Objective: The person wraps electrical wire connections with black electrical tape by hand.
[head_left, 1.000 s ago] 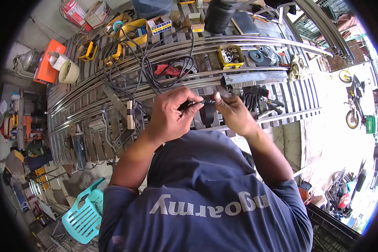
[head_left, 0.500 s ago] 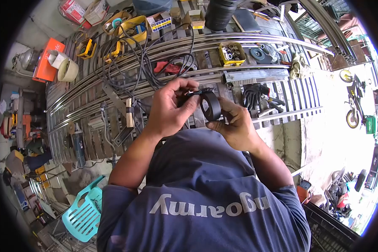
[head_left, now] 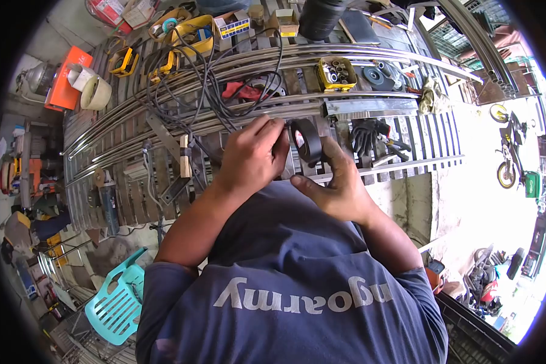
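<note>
A roll of black tape (head_left: 313, 138) stands on edge in the air between my hands. My left hand (head_left: 249, 159) is closed, with its fingertips pinched together at the roll's left side. What it pinches is hidden by the fingers. At the roll's lower right is my right hand (head_left: 344, 188). Its fingertips come up to the roll's edge, and its thumb is stretched out to the left, well apart from the fingers. Whether those fingertips bear the roll's weight cannot be seen.
Below my hands, a slatted metal bench (head_left: 428, 134) carries long metal rods, black cables (head_left: 209, 91), black gloves (head_left: 365, 136), a square metal tube (head_left: 370, 108) and a yellow container (head_left: 336, 74) of small parts. An angle grinder (head_left: 110, 203) lies left. A turquoise chair (head_left: 116, 303) stands lower left.
The tape roll has tilted and moved slightly up. My right thumb has swung away to the left. My left hand has turned, hiding the black piece seen at its fingertips before.
</note>
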Demonstrator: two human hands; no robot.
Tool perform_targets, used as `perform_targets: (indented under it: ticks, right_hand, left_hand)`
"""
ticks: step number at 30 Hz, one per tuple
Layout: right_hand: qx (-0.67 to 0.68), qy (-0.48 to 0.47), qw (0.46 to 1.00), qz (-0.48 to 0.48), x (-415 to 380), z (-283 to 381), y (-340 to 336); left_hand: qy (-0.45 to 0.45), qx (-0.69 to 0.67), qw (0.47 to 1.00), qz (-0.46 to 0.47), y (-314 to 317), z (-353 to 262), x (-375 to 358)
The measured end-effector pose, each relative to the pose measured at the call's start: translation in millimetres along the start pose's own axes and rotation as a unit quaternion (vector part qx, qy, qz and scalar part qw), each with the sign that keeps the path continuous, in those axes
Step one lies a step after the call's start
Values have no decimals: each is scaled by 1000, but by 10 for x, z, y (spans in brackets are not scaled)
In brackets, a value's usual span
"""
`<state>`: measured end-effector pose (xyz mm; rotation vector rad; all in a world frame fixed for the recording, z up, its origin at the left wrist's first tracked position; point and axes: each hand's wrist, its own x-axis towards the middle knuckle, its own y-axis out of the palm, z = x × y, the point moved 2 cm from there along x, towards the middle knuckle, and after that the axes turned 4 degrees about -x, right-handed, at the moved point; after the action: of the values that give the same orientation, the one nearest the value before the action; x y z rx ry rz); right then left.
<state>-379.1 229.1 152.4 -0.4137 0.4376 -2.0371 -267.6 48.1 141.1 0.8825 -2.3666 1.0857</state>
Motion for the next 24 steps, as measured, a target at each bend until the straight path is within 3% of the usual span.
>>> perform_targets:
  ticks: [4,7,10,13,14,15,20,23,24]
  right_hand:
    - [-136,18,991,9,65,-61,-46]
    - [-254,-155,955,3,197,26,-118]
    - [-260,-205,943,18,270,75,-151]
    - [-99,-117,988,28,360,27,-186]
    - [9,-24,999,41,415,-28,-196]
    - [5,14,999,37,464,-76,-225]
    - [48,257,945,196,660,-184,-253]
    - [194,243,943,122,519,-587,55]
    - [267,172,948,20,481,-431,189]
  left_hand:
    - [-10,26,995,93,9,65,14]
    - [-21,14,989,147,10,111,7]
    - [-16,-40,980,193,-39,111,52]
    - [18,-105,972,212,-114,142,34]
    - [33,-128,967,220,-107,163,7]
    - [51,-151,961,227,-100,170,-2]
    - [66,-245,941,223,-121,54,-39]
    - [15,-294,945,144,-98,83,-108]
    - [-18,-294,948,122,-74,105,-145]
